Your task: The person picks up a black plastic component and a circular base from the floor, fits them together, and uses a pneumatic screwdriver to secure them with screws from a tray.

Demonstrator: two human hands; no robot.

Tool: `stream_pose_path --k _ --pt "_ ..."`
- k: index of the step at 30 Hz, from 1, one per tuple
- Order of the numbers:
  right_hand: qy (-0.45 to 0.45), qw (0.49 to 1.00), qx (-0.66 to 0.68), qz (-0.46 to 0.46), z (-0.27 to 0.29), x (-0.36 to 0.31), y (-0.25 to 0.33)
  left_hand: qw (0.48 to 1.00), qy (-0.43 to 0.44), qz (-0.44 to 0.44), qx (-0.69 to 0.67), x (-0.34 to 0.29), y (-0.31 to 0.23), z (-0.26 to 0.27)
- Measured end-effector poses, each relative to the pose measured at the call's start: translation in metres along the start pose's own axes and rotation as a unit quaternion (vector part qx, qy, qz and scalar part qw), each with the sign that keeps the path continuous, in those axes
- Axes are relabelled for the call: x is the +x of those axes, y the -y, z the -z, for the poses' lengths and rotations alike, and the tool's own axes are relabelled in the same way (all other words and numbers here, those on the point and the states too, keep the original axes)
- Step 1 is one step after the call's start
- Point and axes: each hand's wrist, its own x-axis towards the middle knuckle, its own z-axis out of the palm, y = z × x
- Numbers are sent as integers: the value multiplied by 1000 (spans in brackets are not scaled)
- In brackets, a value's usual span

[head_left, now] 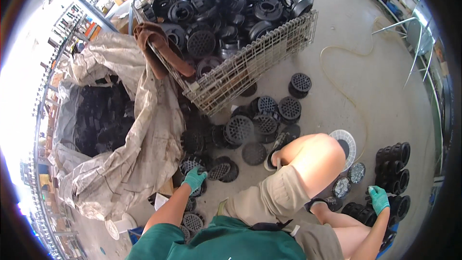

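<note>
My left hand (195,179), in a thin green glove, is closed at the rim of a round black plastic grate (192,163) beside the large cloth sack. Its fingertips are partly hidden against the black parts. Next to it, another black grate (219,171) leans on a dark disc. Out to the right, my right hand (379,200), gloved the same way, has its fingers drawn together beside a group of black ring-shaped fittings (403,179). A small pale spot shows at those fingertips, too small to name. Two round pieces with speckled pale faces (341,187) lie near that hand.
A wire cage (250,74) heaped with black plastic parts stands ahead, a brown cloth (156,48) over its corner. At left sits the sack (161,139) of dark parts. Stacked grates (239,129) cover the floor before me. A hose (344,94) and white disc (350,147) lie right.
</note>
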Motion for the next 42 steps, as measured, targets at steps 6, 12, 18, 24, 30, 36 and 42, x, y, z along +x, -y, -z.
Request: stream_pose_path --k 6,12,18,24,30,36,42 --pt "-4 1000 1 -29 -1 -4 22 943 -51 -329 -4 -14 -237 62" --pt "-4 999 29 -33 -2 24 18 843 -138 -519 36 28 -404 110" --pt "-11 998 47 -27 -1 58 1 867 -227 -442 -23 138 -470 140" --pt "-9 995 89 -52 1 64 -20 767 -511 -386 38 232 -499 217" --pt "55 983 83 -155 26 49 64 850 -519 -81 -40 314 -436 328" --pt "64 983 34 -169 28 52 35 840 -509 38 -184 335 -434 317" --pt "24 992 -23 -125 17 66 -13 833 -447 -134 -297 347 -424 319"
